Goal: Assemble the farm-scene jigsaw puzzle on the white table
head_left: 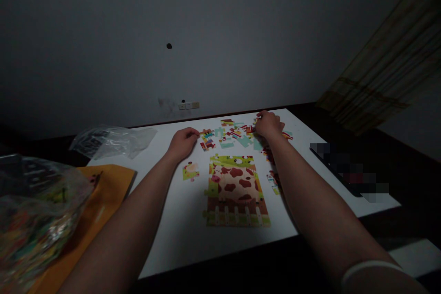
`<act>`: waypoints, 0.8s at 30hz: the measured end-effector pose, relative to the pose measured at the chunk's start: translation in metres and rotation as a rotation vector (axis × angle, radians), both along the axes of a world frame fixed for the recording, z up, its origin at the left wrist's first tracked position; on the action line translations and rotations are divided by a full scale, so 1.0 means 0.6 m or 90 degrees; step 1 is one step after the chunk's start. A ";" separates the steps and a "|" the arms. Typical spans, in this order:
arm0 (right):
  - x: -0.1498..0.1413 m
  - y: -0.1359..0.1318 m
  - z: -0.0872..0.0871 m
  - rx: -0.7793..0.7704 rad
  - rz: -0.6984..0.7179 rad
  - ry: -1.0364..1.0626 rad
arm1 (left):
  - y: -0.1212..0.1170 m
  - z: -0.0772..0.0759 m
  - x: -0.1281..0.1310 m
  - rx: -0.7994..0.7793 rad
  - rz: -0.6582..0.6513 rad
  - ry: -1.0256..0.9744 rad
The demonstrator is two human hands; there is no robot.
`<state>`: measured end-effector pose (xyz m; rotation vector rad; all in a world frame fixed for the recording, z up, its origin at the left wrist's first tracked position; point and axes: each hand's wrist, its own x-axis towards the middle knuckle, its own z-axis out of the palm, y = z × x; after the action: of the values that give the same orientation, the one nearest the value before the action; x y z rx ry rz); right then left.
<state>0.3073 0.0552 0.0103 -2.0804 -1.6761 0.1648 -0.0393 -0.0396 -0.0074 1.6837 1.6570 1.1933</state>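
Note:
A partly joined jigsaw puzzle (237, 183) showing a brown-spotted cow above a white fence lies in the middle of the table. Left of it rests a loose green and cream puzzle piece (190, 171). My left hand (182, 144) is closed, its fingertips beside colourful pieces (207, 139) at the back; whatever they hold is hidden. Farther right, my right hand (269, 125) reaches among loose pieces (246, 140), fingers bent and pinched at a puzzle piece mostly covered by them. More pieces (274, 182) lie partly behind my right forearm.
On the white table (179, 243), a clear plastic bag (113, 141) lies at the back left. Nearer, another bag full of pieces (44, 225) rests on an orange envelope (113, 177). A dark object (336, 172), partly blurred, lies along the right edge. The wall (220, 46) stands behind.

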 end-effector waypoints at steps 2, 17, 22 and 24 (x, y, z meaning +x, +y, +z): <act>0.000 0.000 0.000 0.000 -0.002 -0.001 | 0.001 0.000 0.000 -0.003 0.000 0.000; -0.002 0.001 0.001 -0.017 -0.004 0.000 | 0.005 -0.010 -0.006 0.004 -0.009 0.004; -0.002 0.003 -0.001 -0.011 -0.004 -0.002 | 0.006 -0.012 -0.007 0.009 -0.010 0.001; -0.002 0.004 -0.001 -0.014 -0.006 0.002 | 0.005 -0.011 -0.005 0.010 -0.010 0.000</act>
<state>0.3062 0.0573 0.0099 -2.1020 -1.6693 0.1840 -0.0425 -0.0366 -0.0138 1.7030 1.6365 1.2015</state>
